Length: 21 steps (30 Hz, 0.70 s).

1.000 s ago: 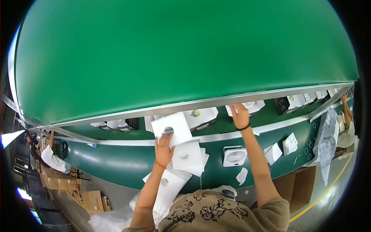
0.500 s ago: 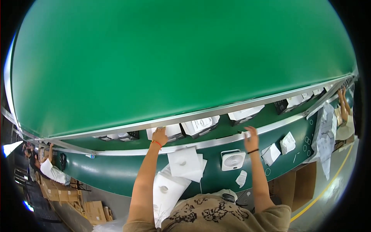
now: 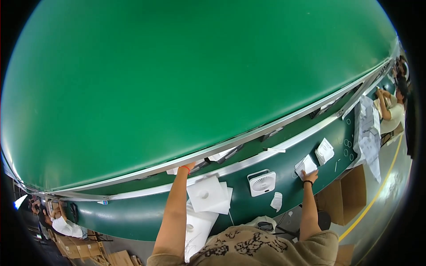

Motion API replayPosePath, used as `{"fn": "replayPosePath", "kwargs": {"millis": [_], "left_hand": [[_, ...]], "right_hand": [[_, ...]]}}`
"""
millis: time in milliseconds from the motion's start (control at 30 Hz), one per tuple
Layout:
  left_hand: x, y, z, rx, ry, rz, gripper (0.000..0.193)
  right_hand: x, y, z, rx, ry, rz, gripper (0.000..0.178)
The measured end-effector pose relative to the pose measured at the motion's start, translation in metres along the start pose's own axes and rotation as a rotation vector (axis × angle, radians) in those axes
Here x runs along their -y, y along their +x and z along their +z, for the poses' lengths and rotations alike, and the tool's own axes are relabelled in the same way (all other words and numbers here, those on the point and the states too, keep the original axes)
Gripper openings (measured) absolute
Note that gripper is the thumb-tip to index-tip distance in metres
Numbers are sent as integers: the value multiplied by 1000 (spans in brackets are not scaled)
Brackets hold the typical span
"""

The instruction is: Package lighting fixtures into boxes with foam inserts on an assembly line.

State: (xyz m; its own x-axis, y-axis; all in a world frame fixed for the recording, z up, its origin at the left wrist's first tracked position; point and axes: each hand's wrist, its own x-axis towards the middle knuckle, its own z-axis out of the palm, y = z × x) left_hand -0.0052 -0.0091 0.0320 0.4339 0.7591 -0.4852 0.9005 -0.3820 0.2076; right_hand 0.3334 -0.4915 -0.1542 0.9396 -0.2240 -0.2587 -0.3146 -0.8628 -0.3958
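My left hand (image 3: 188,166), with a red cord at the wrist, reaches under the metal edge of the upper green shelf. Its fingers are mostly hidden there, beside a dark bin holding white packets (image 3: 199,166). On the lower green bench, my right hand (image 3: 309,176), wearing a dark wristband, grips the near edge of a stack of white leaflets (image 3: 305,165). Another stack of white leaflets (image 3: 325,151) lies just to the right. White foam sheets (image 3: 206,194) with round cut-outs are piled below my left forearm.
A white fan (image 3: 262,182) and a crumpled paper slip (image 3: 276,201) sit on the bench (image 3: 137,213). More dark bins (image 3: 230,154) stand under the shelf (image 3: 191,88). An open cardboard box (image 3: 348,195) is at the right. Co-workers (image 3: 390,111) sit at both far ends.
My right hand has moved down and right from the metal rail onto the leaflets. My left hand has gone further under the shelf edge. The view has turned somewhat.
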Motion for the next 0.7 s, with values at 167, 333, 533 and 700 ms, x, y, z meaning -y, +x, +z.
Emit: {"fn": "replayPosePath", "kwargs": {"millis": [167,333,533,700], "left_hand": [[89,55,27,-181,-90,145,58],[14,-29,18,-644,-307,452,40],[24,-140,109,-357,-85,619,59],[40,-178,136,-298,9,581,67]], "right_hand": [[28,4,8,31,395,182,76],[7,-10,-30,-109,465,27,49],[20,0,-35,-183,63,27,34],[102,-34,-58,29,232,-176,42]]}}
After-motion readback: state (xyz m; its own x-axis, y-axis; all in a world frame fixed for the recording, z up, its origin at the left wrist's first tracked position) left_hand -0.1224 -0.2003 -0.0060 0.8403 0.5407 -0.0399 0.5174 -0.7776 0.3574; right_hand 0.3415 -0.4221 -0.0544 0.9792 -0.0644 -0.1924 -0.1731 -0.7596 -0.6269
